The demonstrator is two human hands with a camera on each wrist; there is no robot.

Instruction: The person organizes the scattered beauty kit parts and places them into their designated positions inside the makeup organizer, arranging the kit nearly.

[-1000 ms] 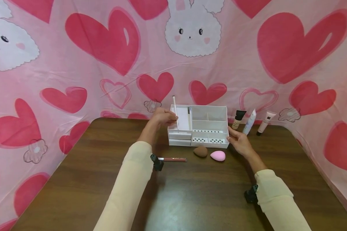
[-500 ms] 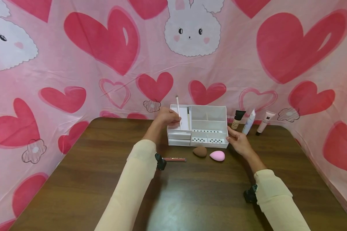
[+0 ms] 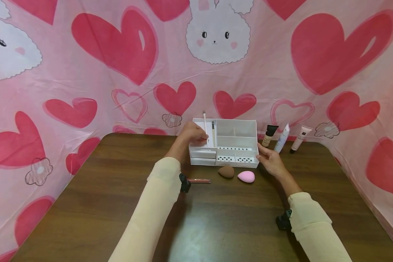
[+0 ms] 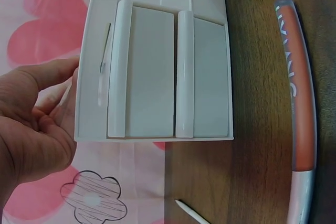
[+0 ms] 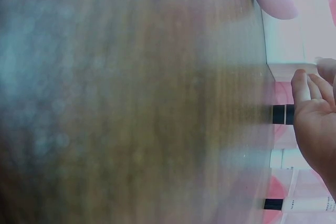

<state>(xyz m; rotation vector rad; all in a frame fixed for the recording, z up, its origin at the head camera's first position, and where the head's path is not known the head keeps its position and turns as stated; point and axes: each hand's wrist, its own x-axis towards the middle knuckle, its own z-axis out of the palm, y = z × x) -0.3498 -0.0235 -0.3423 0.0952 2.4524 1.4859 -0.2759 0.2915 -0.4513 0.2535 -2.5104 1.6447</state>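
My left hand (image 3: 194, 133) pinches a thin, pale-handled makeup brush (image 3: 205, 122), its bristle end up, over the left compartment of a white makeup organizer (image 3: 237, 128). The brush's lower end reaches into that compartment, where a second brush (image 3: 213, 133) leans. In the left wrist view the hand (image 4: 42, 114) is beside the organizer's two small drawers (image 4: 152, 72), both closed. My right hand (image 3: 271, 160) rests its fairly straight fingers on the organizer's right side, also visible in the right wrist view, where the hand (image 5: 317, 119) is partly cut off.
A brown makeup sponge (image 3: 226, 172) and a pink one (image 3: 246, 177) lie before the organizer. Nearer is a lip gloss tube (image 3: 199, 181). Three cosmetic tubes, including a black-capped one (image 3: 270, 135), stand at right. A white pointed stick (image 4: 191, 212) lies on the table.
My left hand has moved slightly right with the brush, which now stands lower and straighter, close to the second brush. The right hand has stayed on the organizer's side.
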